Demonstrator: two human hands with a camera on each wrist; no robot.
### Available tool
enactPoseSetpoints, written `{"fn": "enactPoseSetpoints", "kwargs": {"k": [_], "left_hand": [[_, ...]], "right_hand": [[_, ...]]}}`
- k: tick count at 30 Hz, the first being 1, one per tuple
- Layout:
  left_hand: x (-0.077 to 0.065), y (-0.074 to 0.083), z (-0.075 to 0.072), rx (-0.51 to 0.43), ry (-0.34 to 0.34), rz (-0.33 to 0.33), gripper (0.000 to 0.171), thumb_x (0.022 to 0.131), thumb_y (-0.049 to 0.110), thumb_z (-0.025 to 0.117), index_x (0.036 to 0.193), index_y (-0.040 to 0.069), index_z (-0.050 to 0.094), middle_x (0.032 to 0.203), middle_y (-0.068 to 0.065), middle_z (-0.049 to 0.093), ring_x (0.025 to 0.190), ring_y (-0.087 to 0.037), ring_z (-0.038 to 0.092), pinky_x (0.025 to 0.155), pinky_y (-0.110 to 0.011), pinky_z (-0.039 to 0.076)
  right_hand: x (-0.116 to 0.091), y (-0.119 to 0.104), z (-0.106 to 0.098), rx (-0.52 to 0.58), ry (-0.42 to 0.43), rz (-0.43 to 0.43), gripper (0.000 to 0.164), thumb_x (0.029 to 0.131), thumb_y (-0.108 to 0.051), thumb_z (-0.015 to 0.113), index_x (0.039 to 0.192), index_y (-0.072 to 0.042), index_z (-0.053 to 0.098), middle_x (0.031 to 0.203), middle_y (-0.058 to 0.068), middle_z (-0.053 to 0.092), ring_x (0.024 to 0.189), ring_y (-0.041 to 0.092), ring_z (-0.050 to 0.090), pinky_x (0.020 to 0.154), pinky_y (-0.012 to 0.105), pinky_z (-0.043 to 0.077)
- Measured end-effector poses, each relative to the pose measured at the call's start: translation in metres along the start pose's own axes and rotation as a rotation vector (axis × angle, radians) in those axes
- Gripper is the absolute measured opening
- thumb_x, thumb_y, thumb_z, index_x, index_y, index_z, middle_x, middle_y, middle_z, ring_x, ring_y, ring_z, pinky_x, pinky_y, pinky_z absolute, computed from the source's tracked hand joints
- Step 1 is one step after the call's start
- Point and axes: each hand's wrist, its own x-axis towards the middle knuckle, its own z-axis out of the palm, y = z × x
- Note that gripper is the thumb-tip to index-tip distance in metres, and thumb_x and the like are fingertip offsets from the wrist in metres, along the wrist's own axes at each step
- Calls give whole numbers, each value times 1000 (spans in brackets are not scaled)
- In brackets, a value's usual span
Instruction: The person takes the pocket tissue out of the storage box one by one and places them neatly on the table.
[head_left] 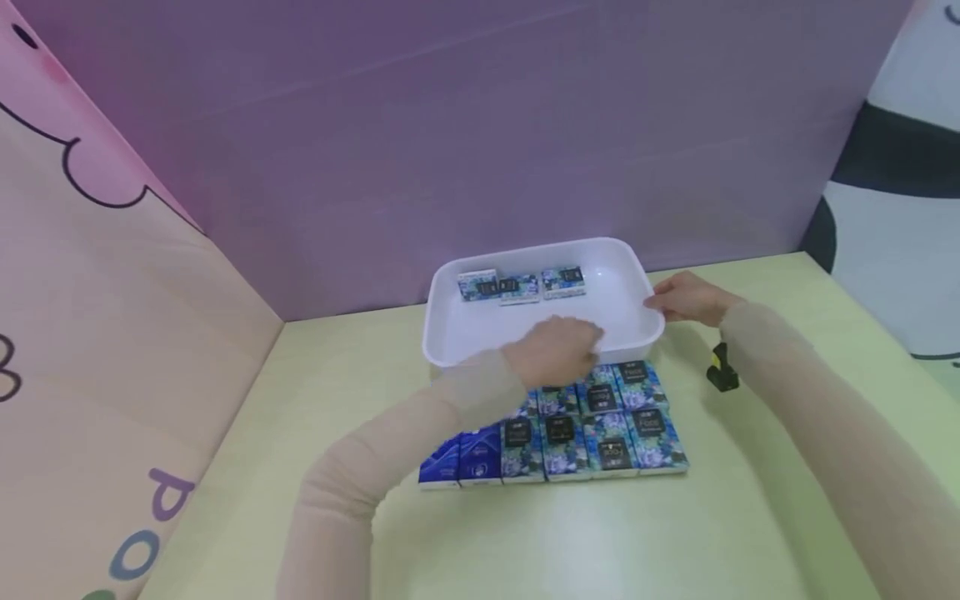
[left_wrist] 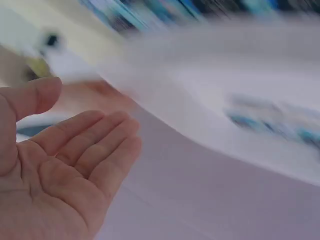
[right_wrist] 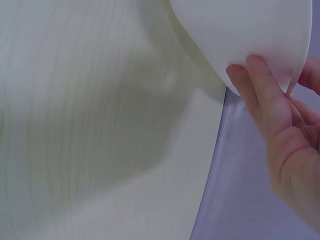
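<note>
A white plastic tray (head_left: 615,321) stands at the back of the table, with three blue floral packets (head_left: 517,288), seemingly pocket tissue packs, along its far side. My right hand (head_left: 690,298) grips the tray's right end; in the right wrist view its fingers (right_wrist: 267,95) lie against the outer wall, thumb at the rim. Over the tray's near edge hovers my left hand (head_left: 555,352). The left wrist view shows that palm (left_wrist: 65,175) bare, fingers nearly straight, holding nothing. In front of the tray, more floral packs (head_left: 566,446) lie in rows, partly hidden by my left arm.
Dark blue packs (head_left: 480,454) sit at the left end of the rows. A small black and yellow object (head_left: 722,371) is on the table (head_left: 570,542) beneath my right forearm. A purple wall (head_left: 480,150) rises behind the tray, and printed panels (head_left: 112,275) flank the table.
</note>
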Motion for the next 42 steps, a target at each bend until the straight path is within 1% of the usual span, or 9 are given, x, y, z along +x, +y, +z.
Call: {"fn": "enactPoseSetpoints", "kwargs": {"k": [4, 7, 12, 16, 23, 30, 34, 39, 42], "left_hand": [[14, -60, -19, -53, 67, -222, 26, 93, 19, 48, 113, 6, 57, 103, -6, 63, 87, -17, 58, 84, -30, 51], [23, -101, -22, -73, 100, -392, 27, 91, 17, 49, 113, 6, 58, 109, -9, 62, 95, -22, 58, 90, -36, 49], [33, -141, -13, -169, 113, -584, 34, 92, 23, 49, 120, 5, 57, 120, -10, 59, 110, -25, 55, 102, -37, 42], [33, -147, -5, -291, 142, -701, 38, 93, 25, 49, 126, 7, 52, 126, -10, 56, 117, -24, 51, 106, -37, 37], [20, -136, 1, -302, 222, -788, 38, 92, 37, 50, 111, 6, 61, 109, -9, 64, 102, -23, 59, 95, -36, 47], [8, -129, 0, -542, 278, -895, 41, 88, 42, 55, 113, 9, 59, 110, -6, 62, 98, -21, 59, 88, -37, 52], [16, -139, 3, -580, 253, -956, 43, 84, 39, 62, 117, 11, 58, 112, -7, 62, 95, -23, 61, 81, -38, 54], [27, -154, 9, -872, 203, -1121, 41, 74, 30, 73, 111, 22, 60, 103, -5, 63, 84, -25, 63, 59, -44, 54], [37, -167, 18, -939, 171, -1171, 44, 63, 26, 79, 102, 24, 61, 94, -3, 63, 79, -25, 63, 54, -44, 52]], "right_hand": [[0, 1, 2, 8, 8, 4, 45, 92, -17, 52, 121, 17, 45, 104, 17, 65, 88, 13, 62, 96, 43, 47], [-2, 3, 4, 16, 3, 5, 46, 92, -18, 52, 122, 17, 44, 107, 20, 64, 91, 15, 62, 98, 46, 44], [-9, 3, 8, 7, 1, 11, 47, 93, -18, 50, 124, 16, 43, 114, 25, 59, 98, 23, 61, 99, 49, 42], [-16, 3, 13, 12, 5, 9, 46, 94, -17, 48, 125, 16, 42, 120, 28, 55, 104, 30, 59, 98, 47, 43], [-24, 3, 20, 30, 5, 3, 46, 94, -19, 49, 126, 14, 44, 122, 27, 54, 108, 31, 58, 97, 44, 45], [-25, -1, 24, 32, 6, -5, 46, 94, -20, 49, 126, 13, 44, 122, 27, 54, 108, 32, 58, 97, 43, 45], [-24, -2, 25, 32, 1, 6, 48, 93, -21, 50, 127, 12, 43, 123, 27, 53, 110, 34, 56, 98, 44, 44], [-23, -3, 24, 30, 1, 10, 48, 93, -22, 50, 127, 12, 43, 124, 27, 53, 111, 35, 55, 98, 46, 44], [-23, -3, 23, 35, 1, 10, 48, 94, -21, 49, 127, 12, 43, 124, 27, 53, 112, 36, 55, 99, 46, 43]]}}
